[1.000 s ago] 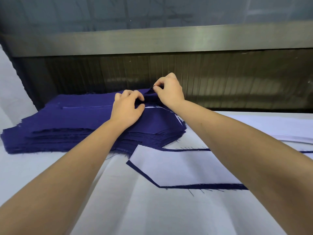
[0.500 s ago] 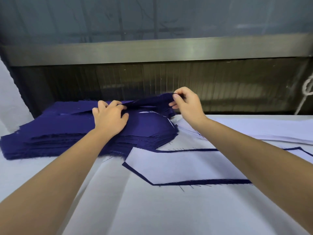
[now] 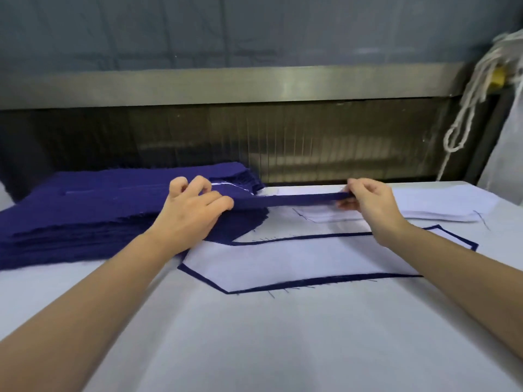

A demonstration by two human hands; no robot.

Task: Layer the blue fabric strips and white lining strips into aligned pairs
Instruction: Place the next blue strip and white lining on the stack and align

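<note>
A thick stack of blue fabric strips (image 3: 85, 213) lies at the left of the table. One blue strip (image 3: 291, 200) is lifted off it and stretched to the right, seen edge-on. My left hand (image 3: 192, 210) holds its left end over the stack's right end. My right hand (image 3: 370, 205) pinches its right end above a pile of white lining strips (image 3: 441, 206). In front of both hands lies a finished pair (image 3: 297, 261), a white lining on a blue strip with a blue border showing all round.
The table (image 3: 254, 340) is covered in white cloth. A dark machine opening under a metal bar (image 3: 226, 84) runs along the back. A white cord (image 3: 464, 120) hangs at the back right.
My right hand has pulled the blue strip's end to the right, off the stack and over the white lining pile. My left hand followed along the stack's top. The view has tilted down.
</note>
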